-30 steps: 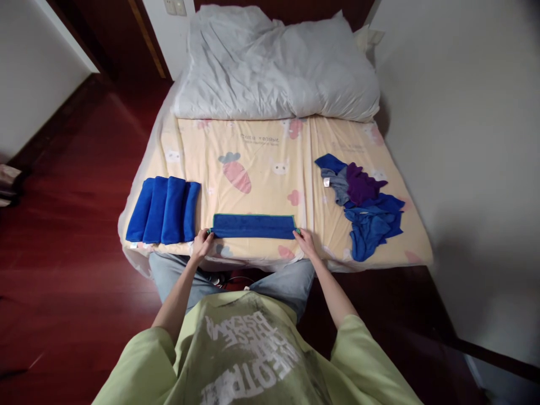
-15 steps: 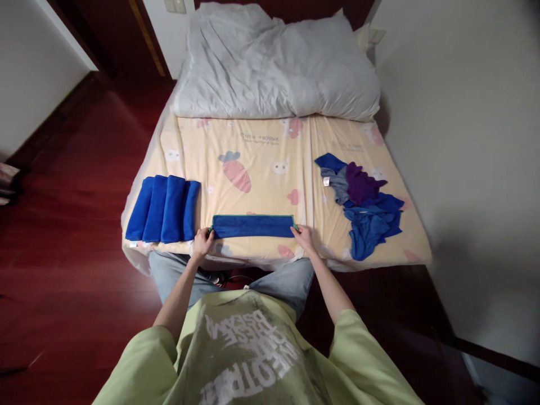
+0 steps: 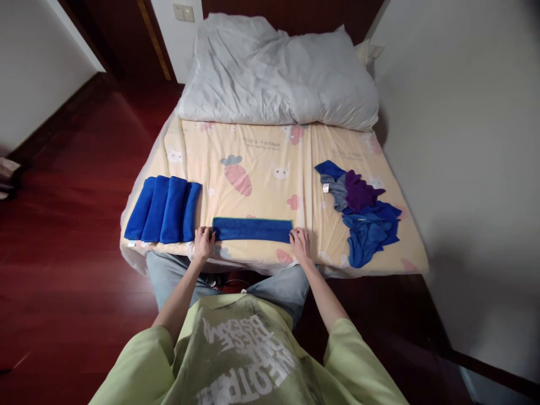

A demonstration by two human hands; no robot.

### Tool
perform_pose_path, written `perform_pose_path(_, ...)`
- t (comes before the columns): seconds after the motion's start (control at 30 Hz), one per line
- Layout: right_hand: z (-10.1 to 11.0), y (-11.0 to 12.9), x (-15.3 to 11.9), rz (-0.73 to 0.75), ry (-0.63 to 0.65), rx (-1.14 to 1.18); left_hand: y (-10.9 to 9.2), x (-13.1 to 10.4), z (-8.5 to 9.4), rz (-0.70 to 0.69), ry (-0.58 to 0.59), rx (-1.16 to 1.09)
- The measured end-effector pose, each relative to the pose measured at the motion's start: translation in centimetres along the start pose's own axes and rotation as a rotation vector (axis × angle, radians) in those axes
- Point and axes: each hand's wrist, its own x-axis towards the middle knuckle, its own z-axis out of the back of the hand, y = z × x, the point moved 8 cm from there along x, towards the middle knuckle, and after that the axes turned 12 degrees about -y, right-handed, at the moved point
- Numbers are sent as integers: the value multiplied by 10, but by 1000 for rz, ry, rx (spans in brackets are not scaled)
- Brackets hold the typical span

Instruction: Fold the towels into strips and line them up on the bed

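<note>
A blue towel (image 3: 253,229) with a green edge lies folded into a long flat strip near the front of the bed. My left hand (image 3: 205,243) grips its left end, and my right hand (image 3: 300,244) has its fingers curled on the right end. To the left, several folded blue towels (image 3: 163,211) lie side by side, overlapping, close to my left hand. On the right is a loose heap of crumpled cloths: blue cloths (image 3: 371,225), a purple cloth (image 3: 361,189) and a grey-blue cloth (image 3: 336,191).
The bed (image 3: 270,194) has a yellow sheet printed with carrots and rabbits. A bulky white duvet (image 3: 278,79) is bunched at its head. A wall (image 3: 472,169) stands along the right, and dark red floor (image 3: 80,236) runs along the left.
My fingers have closed further over the two ends of the towel strip, the right hand lying lower and flatter. The camera has tilted slightly. The folded towels and the heap lie as before.
</note>
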Motion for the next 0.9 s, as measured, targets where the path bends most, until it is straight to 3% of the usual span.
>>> perform_pose_path(0.1, -5, 13, -15, 217, 139, 31, -17, -6, -3, -211, 143, -96)
perform_pose_path(0.2, -3, 12, -26, 264, 151, 32, -25, -15, -4, -325, 261, -152)
perform_pose_path(0.37, -10, 10, -26, 190, 116, 42, -24, -19, -11, -301, 283, -93)
perform_pose_path(0.53, -14, 13, -12, 144, 65, 14, -20, -7, -17, -256, 265, -71)
perform_pose_path(0.73, -6, 7, -21, 174, 130, 123, -10, -11, -9, -324, 341, -141)
perform_pose_path(0.9, -1, 4, -25, 87, 104, 198, 2, -15, -3, -177, 245, -260)
